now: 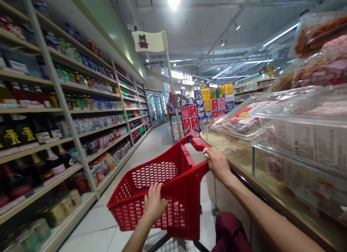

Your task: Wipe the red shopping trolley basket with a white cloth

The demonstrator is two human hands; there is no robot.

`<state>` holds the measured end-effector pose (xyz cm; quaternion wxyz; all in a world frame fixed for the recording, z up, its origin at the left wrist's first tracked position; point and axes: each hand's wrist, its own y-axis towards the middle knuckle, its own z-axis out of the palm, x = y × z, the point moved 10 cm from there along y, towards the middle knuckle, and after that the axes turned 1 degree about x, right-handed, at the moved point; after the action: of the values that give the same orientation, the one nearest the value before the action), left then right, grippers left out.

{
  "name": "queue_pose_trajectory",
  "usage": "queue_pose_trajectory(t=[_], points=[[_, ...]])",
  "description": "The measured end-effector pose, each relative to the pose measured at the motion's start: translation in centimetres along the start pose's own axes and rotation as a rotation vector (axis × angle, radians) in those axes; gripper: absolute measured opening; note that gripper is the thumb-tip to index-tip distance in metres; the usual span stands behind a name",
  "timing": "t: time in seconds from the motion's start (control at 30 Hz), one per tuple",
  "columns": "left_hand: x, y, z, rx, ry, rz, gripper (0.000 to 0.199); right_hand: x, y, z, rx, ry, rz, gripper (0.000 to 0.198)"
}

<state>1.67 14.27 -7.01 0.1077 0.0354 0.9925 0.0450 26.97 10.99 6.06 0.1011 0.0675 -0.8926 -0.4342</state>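
Note:
A red plastic shopping cart (187, 187) with slotted sides stands turned sideways before me. My right hand (217, 163) is closed round the near end of its red handle (199, 143). A small white bit shows by those fingers; I cannot make out what it is. My left hand (155, 203) lies against the cart's near side, fingertips by the top rim and thumb apart, not wrapped round anything. A grey pole (170, 69) rises from the cart area, topped by a cream flag (150, 41) with a bear on it.
Shelves (89, 129) of drinks and bottles line the left. Close on the right, a counter (233, 161) bears clear plastic food packs (241, 118). Stacked cartons (191, 118) stand ahead, with glass-door coolers (157, 105) farther back. Pale floor tiles (96, 223) run along the aisle.

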Motion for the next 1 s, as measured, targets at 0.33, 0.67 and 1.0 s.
queue_pose_trajectory(t=[0.33,0.67,1.0], points=[[-2.7,-0.7,1.1,0.044,0.053,0.015,0.069,0.1,-0.8,1.9,-0.030,0.031,-0.068,0.035],[-3.5,-1.3,1.3,0.050,0.129,0.021,0.076,4.8,-3.0,4.6,0.051,0.121,-0.303,0.032],[-4.2,-1.4,0.7,0.008,0.223,0.072,0.071,3.4,-4.7,2.7,-0.050,0.237,-0.355,0.037]])
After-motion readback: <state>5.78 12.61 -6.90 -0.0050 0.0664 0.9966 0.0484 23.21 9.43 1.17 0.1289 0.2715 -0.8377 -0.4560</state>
